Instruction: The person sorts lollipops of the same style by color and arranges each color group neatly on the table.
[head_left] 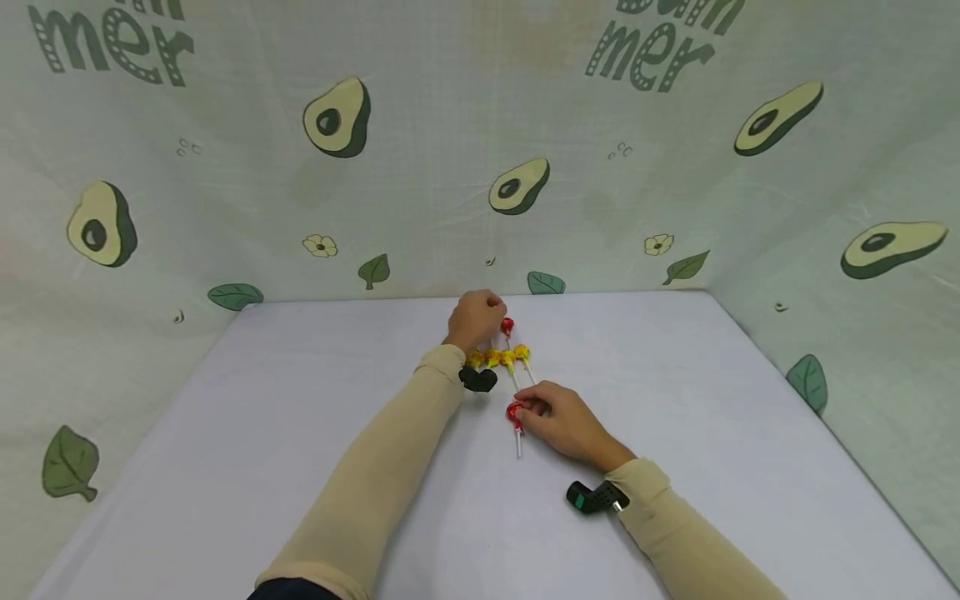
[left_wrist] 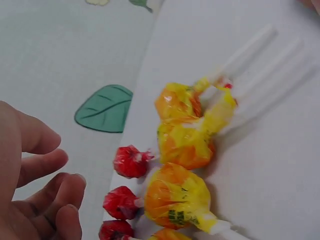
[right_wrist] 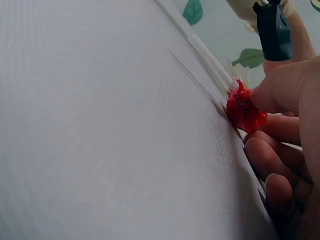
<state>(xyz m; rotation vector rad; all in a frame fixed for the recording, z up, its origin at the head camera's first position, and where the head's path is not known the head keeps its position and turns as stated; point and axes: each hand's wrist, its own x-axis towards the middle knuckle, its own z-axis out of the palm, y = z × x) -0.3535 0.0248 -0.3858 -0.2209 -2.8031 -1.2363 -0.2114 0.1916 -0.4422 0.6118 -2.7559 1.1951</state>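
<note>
Near the table's front centre, my right hand [head_left: 566, 423] pinches a red-wrapped lollipop [right_wrist: 245, 114] by its head, between thumb and fingers. The white stick of this lollipop points toward me. My left hand [head_left: 476, 320] is at the far side of the table, its fingers [left_wrist: 42, 135] loosely bent and holding nothing. Beside those fingers, with a small gap, several red lollipops [left_wrist: 131, 161] lie in a row. Against them lies a row of yellow-orange lollipops [left_wrist: 177, 192], larger in the left wrist view, sticks pointing the opposite way. In the head view, my left hand and wrist hide part of these rows.
A white cloth covers the table [head_left: 300, 400]. Behind and at the sides hangs a pale curtain [head_left: 435, 183] printed with avocados and leaves, meeting the table's far edge. Black wrist devices are strapped at the left wrist [head_left: 477, 380] and right wrist [head_left: 596, 497].
</note>
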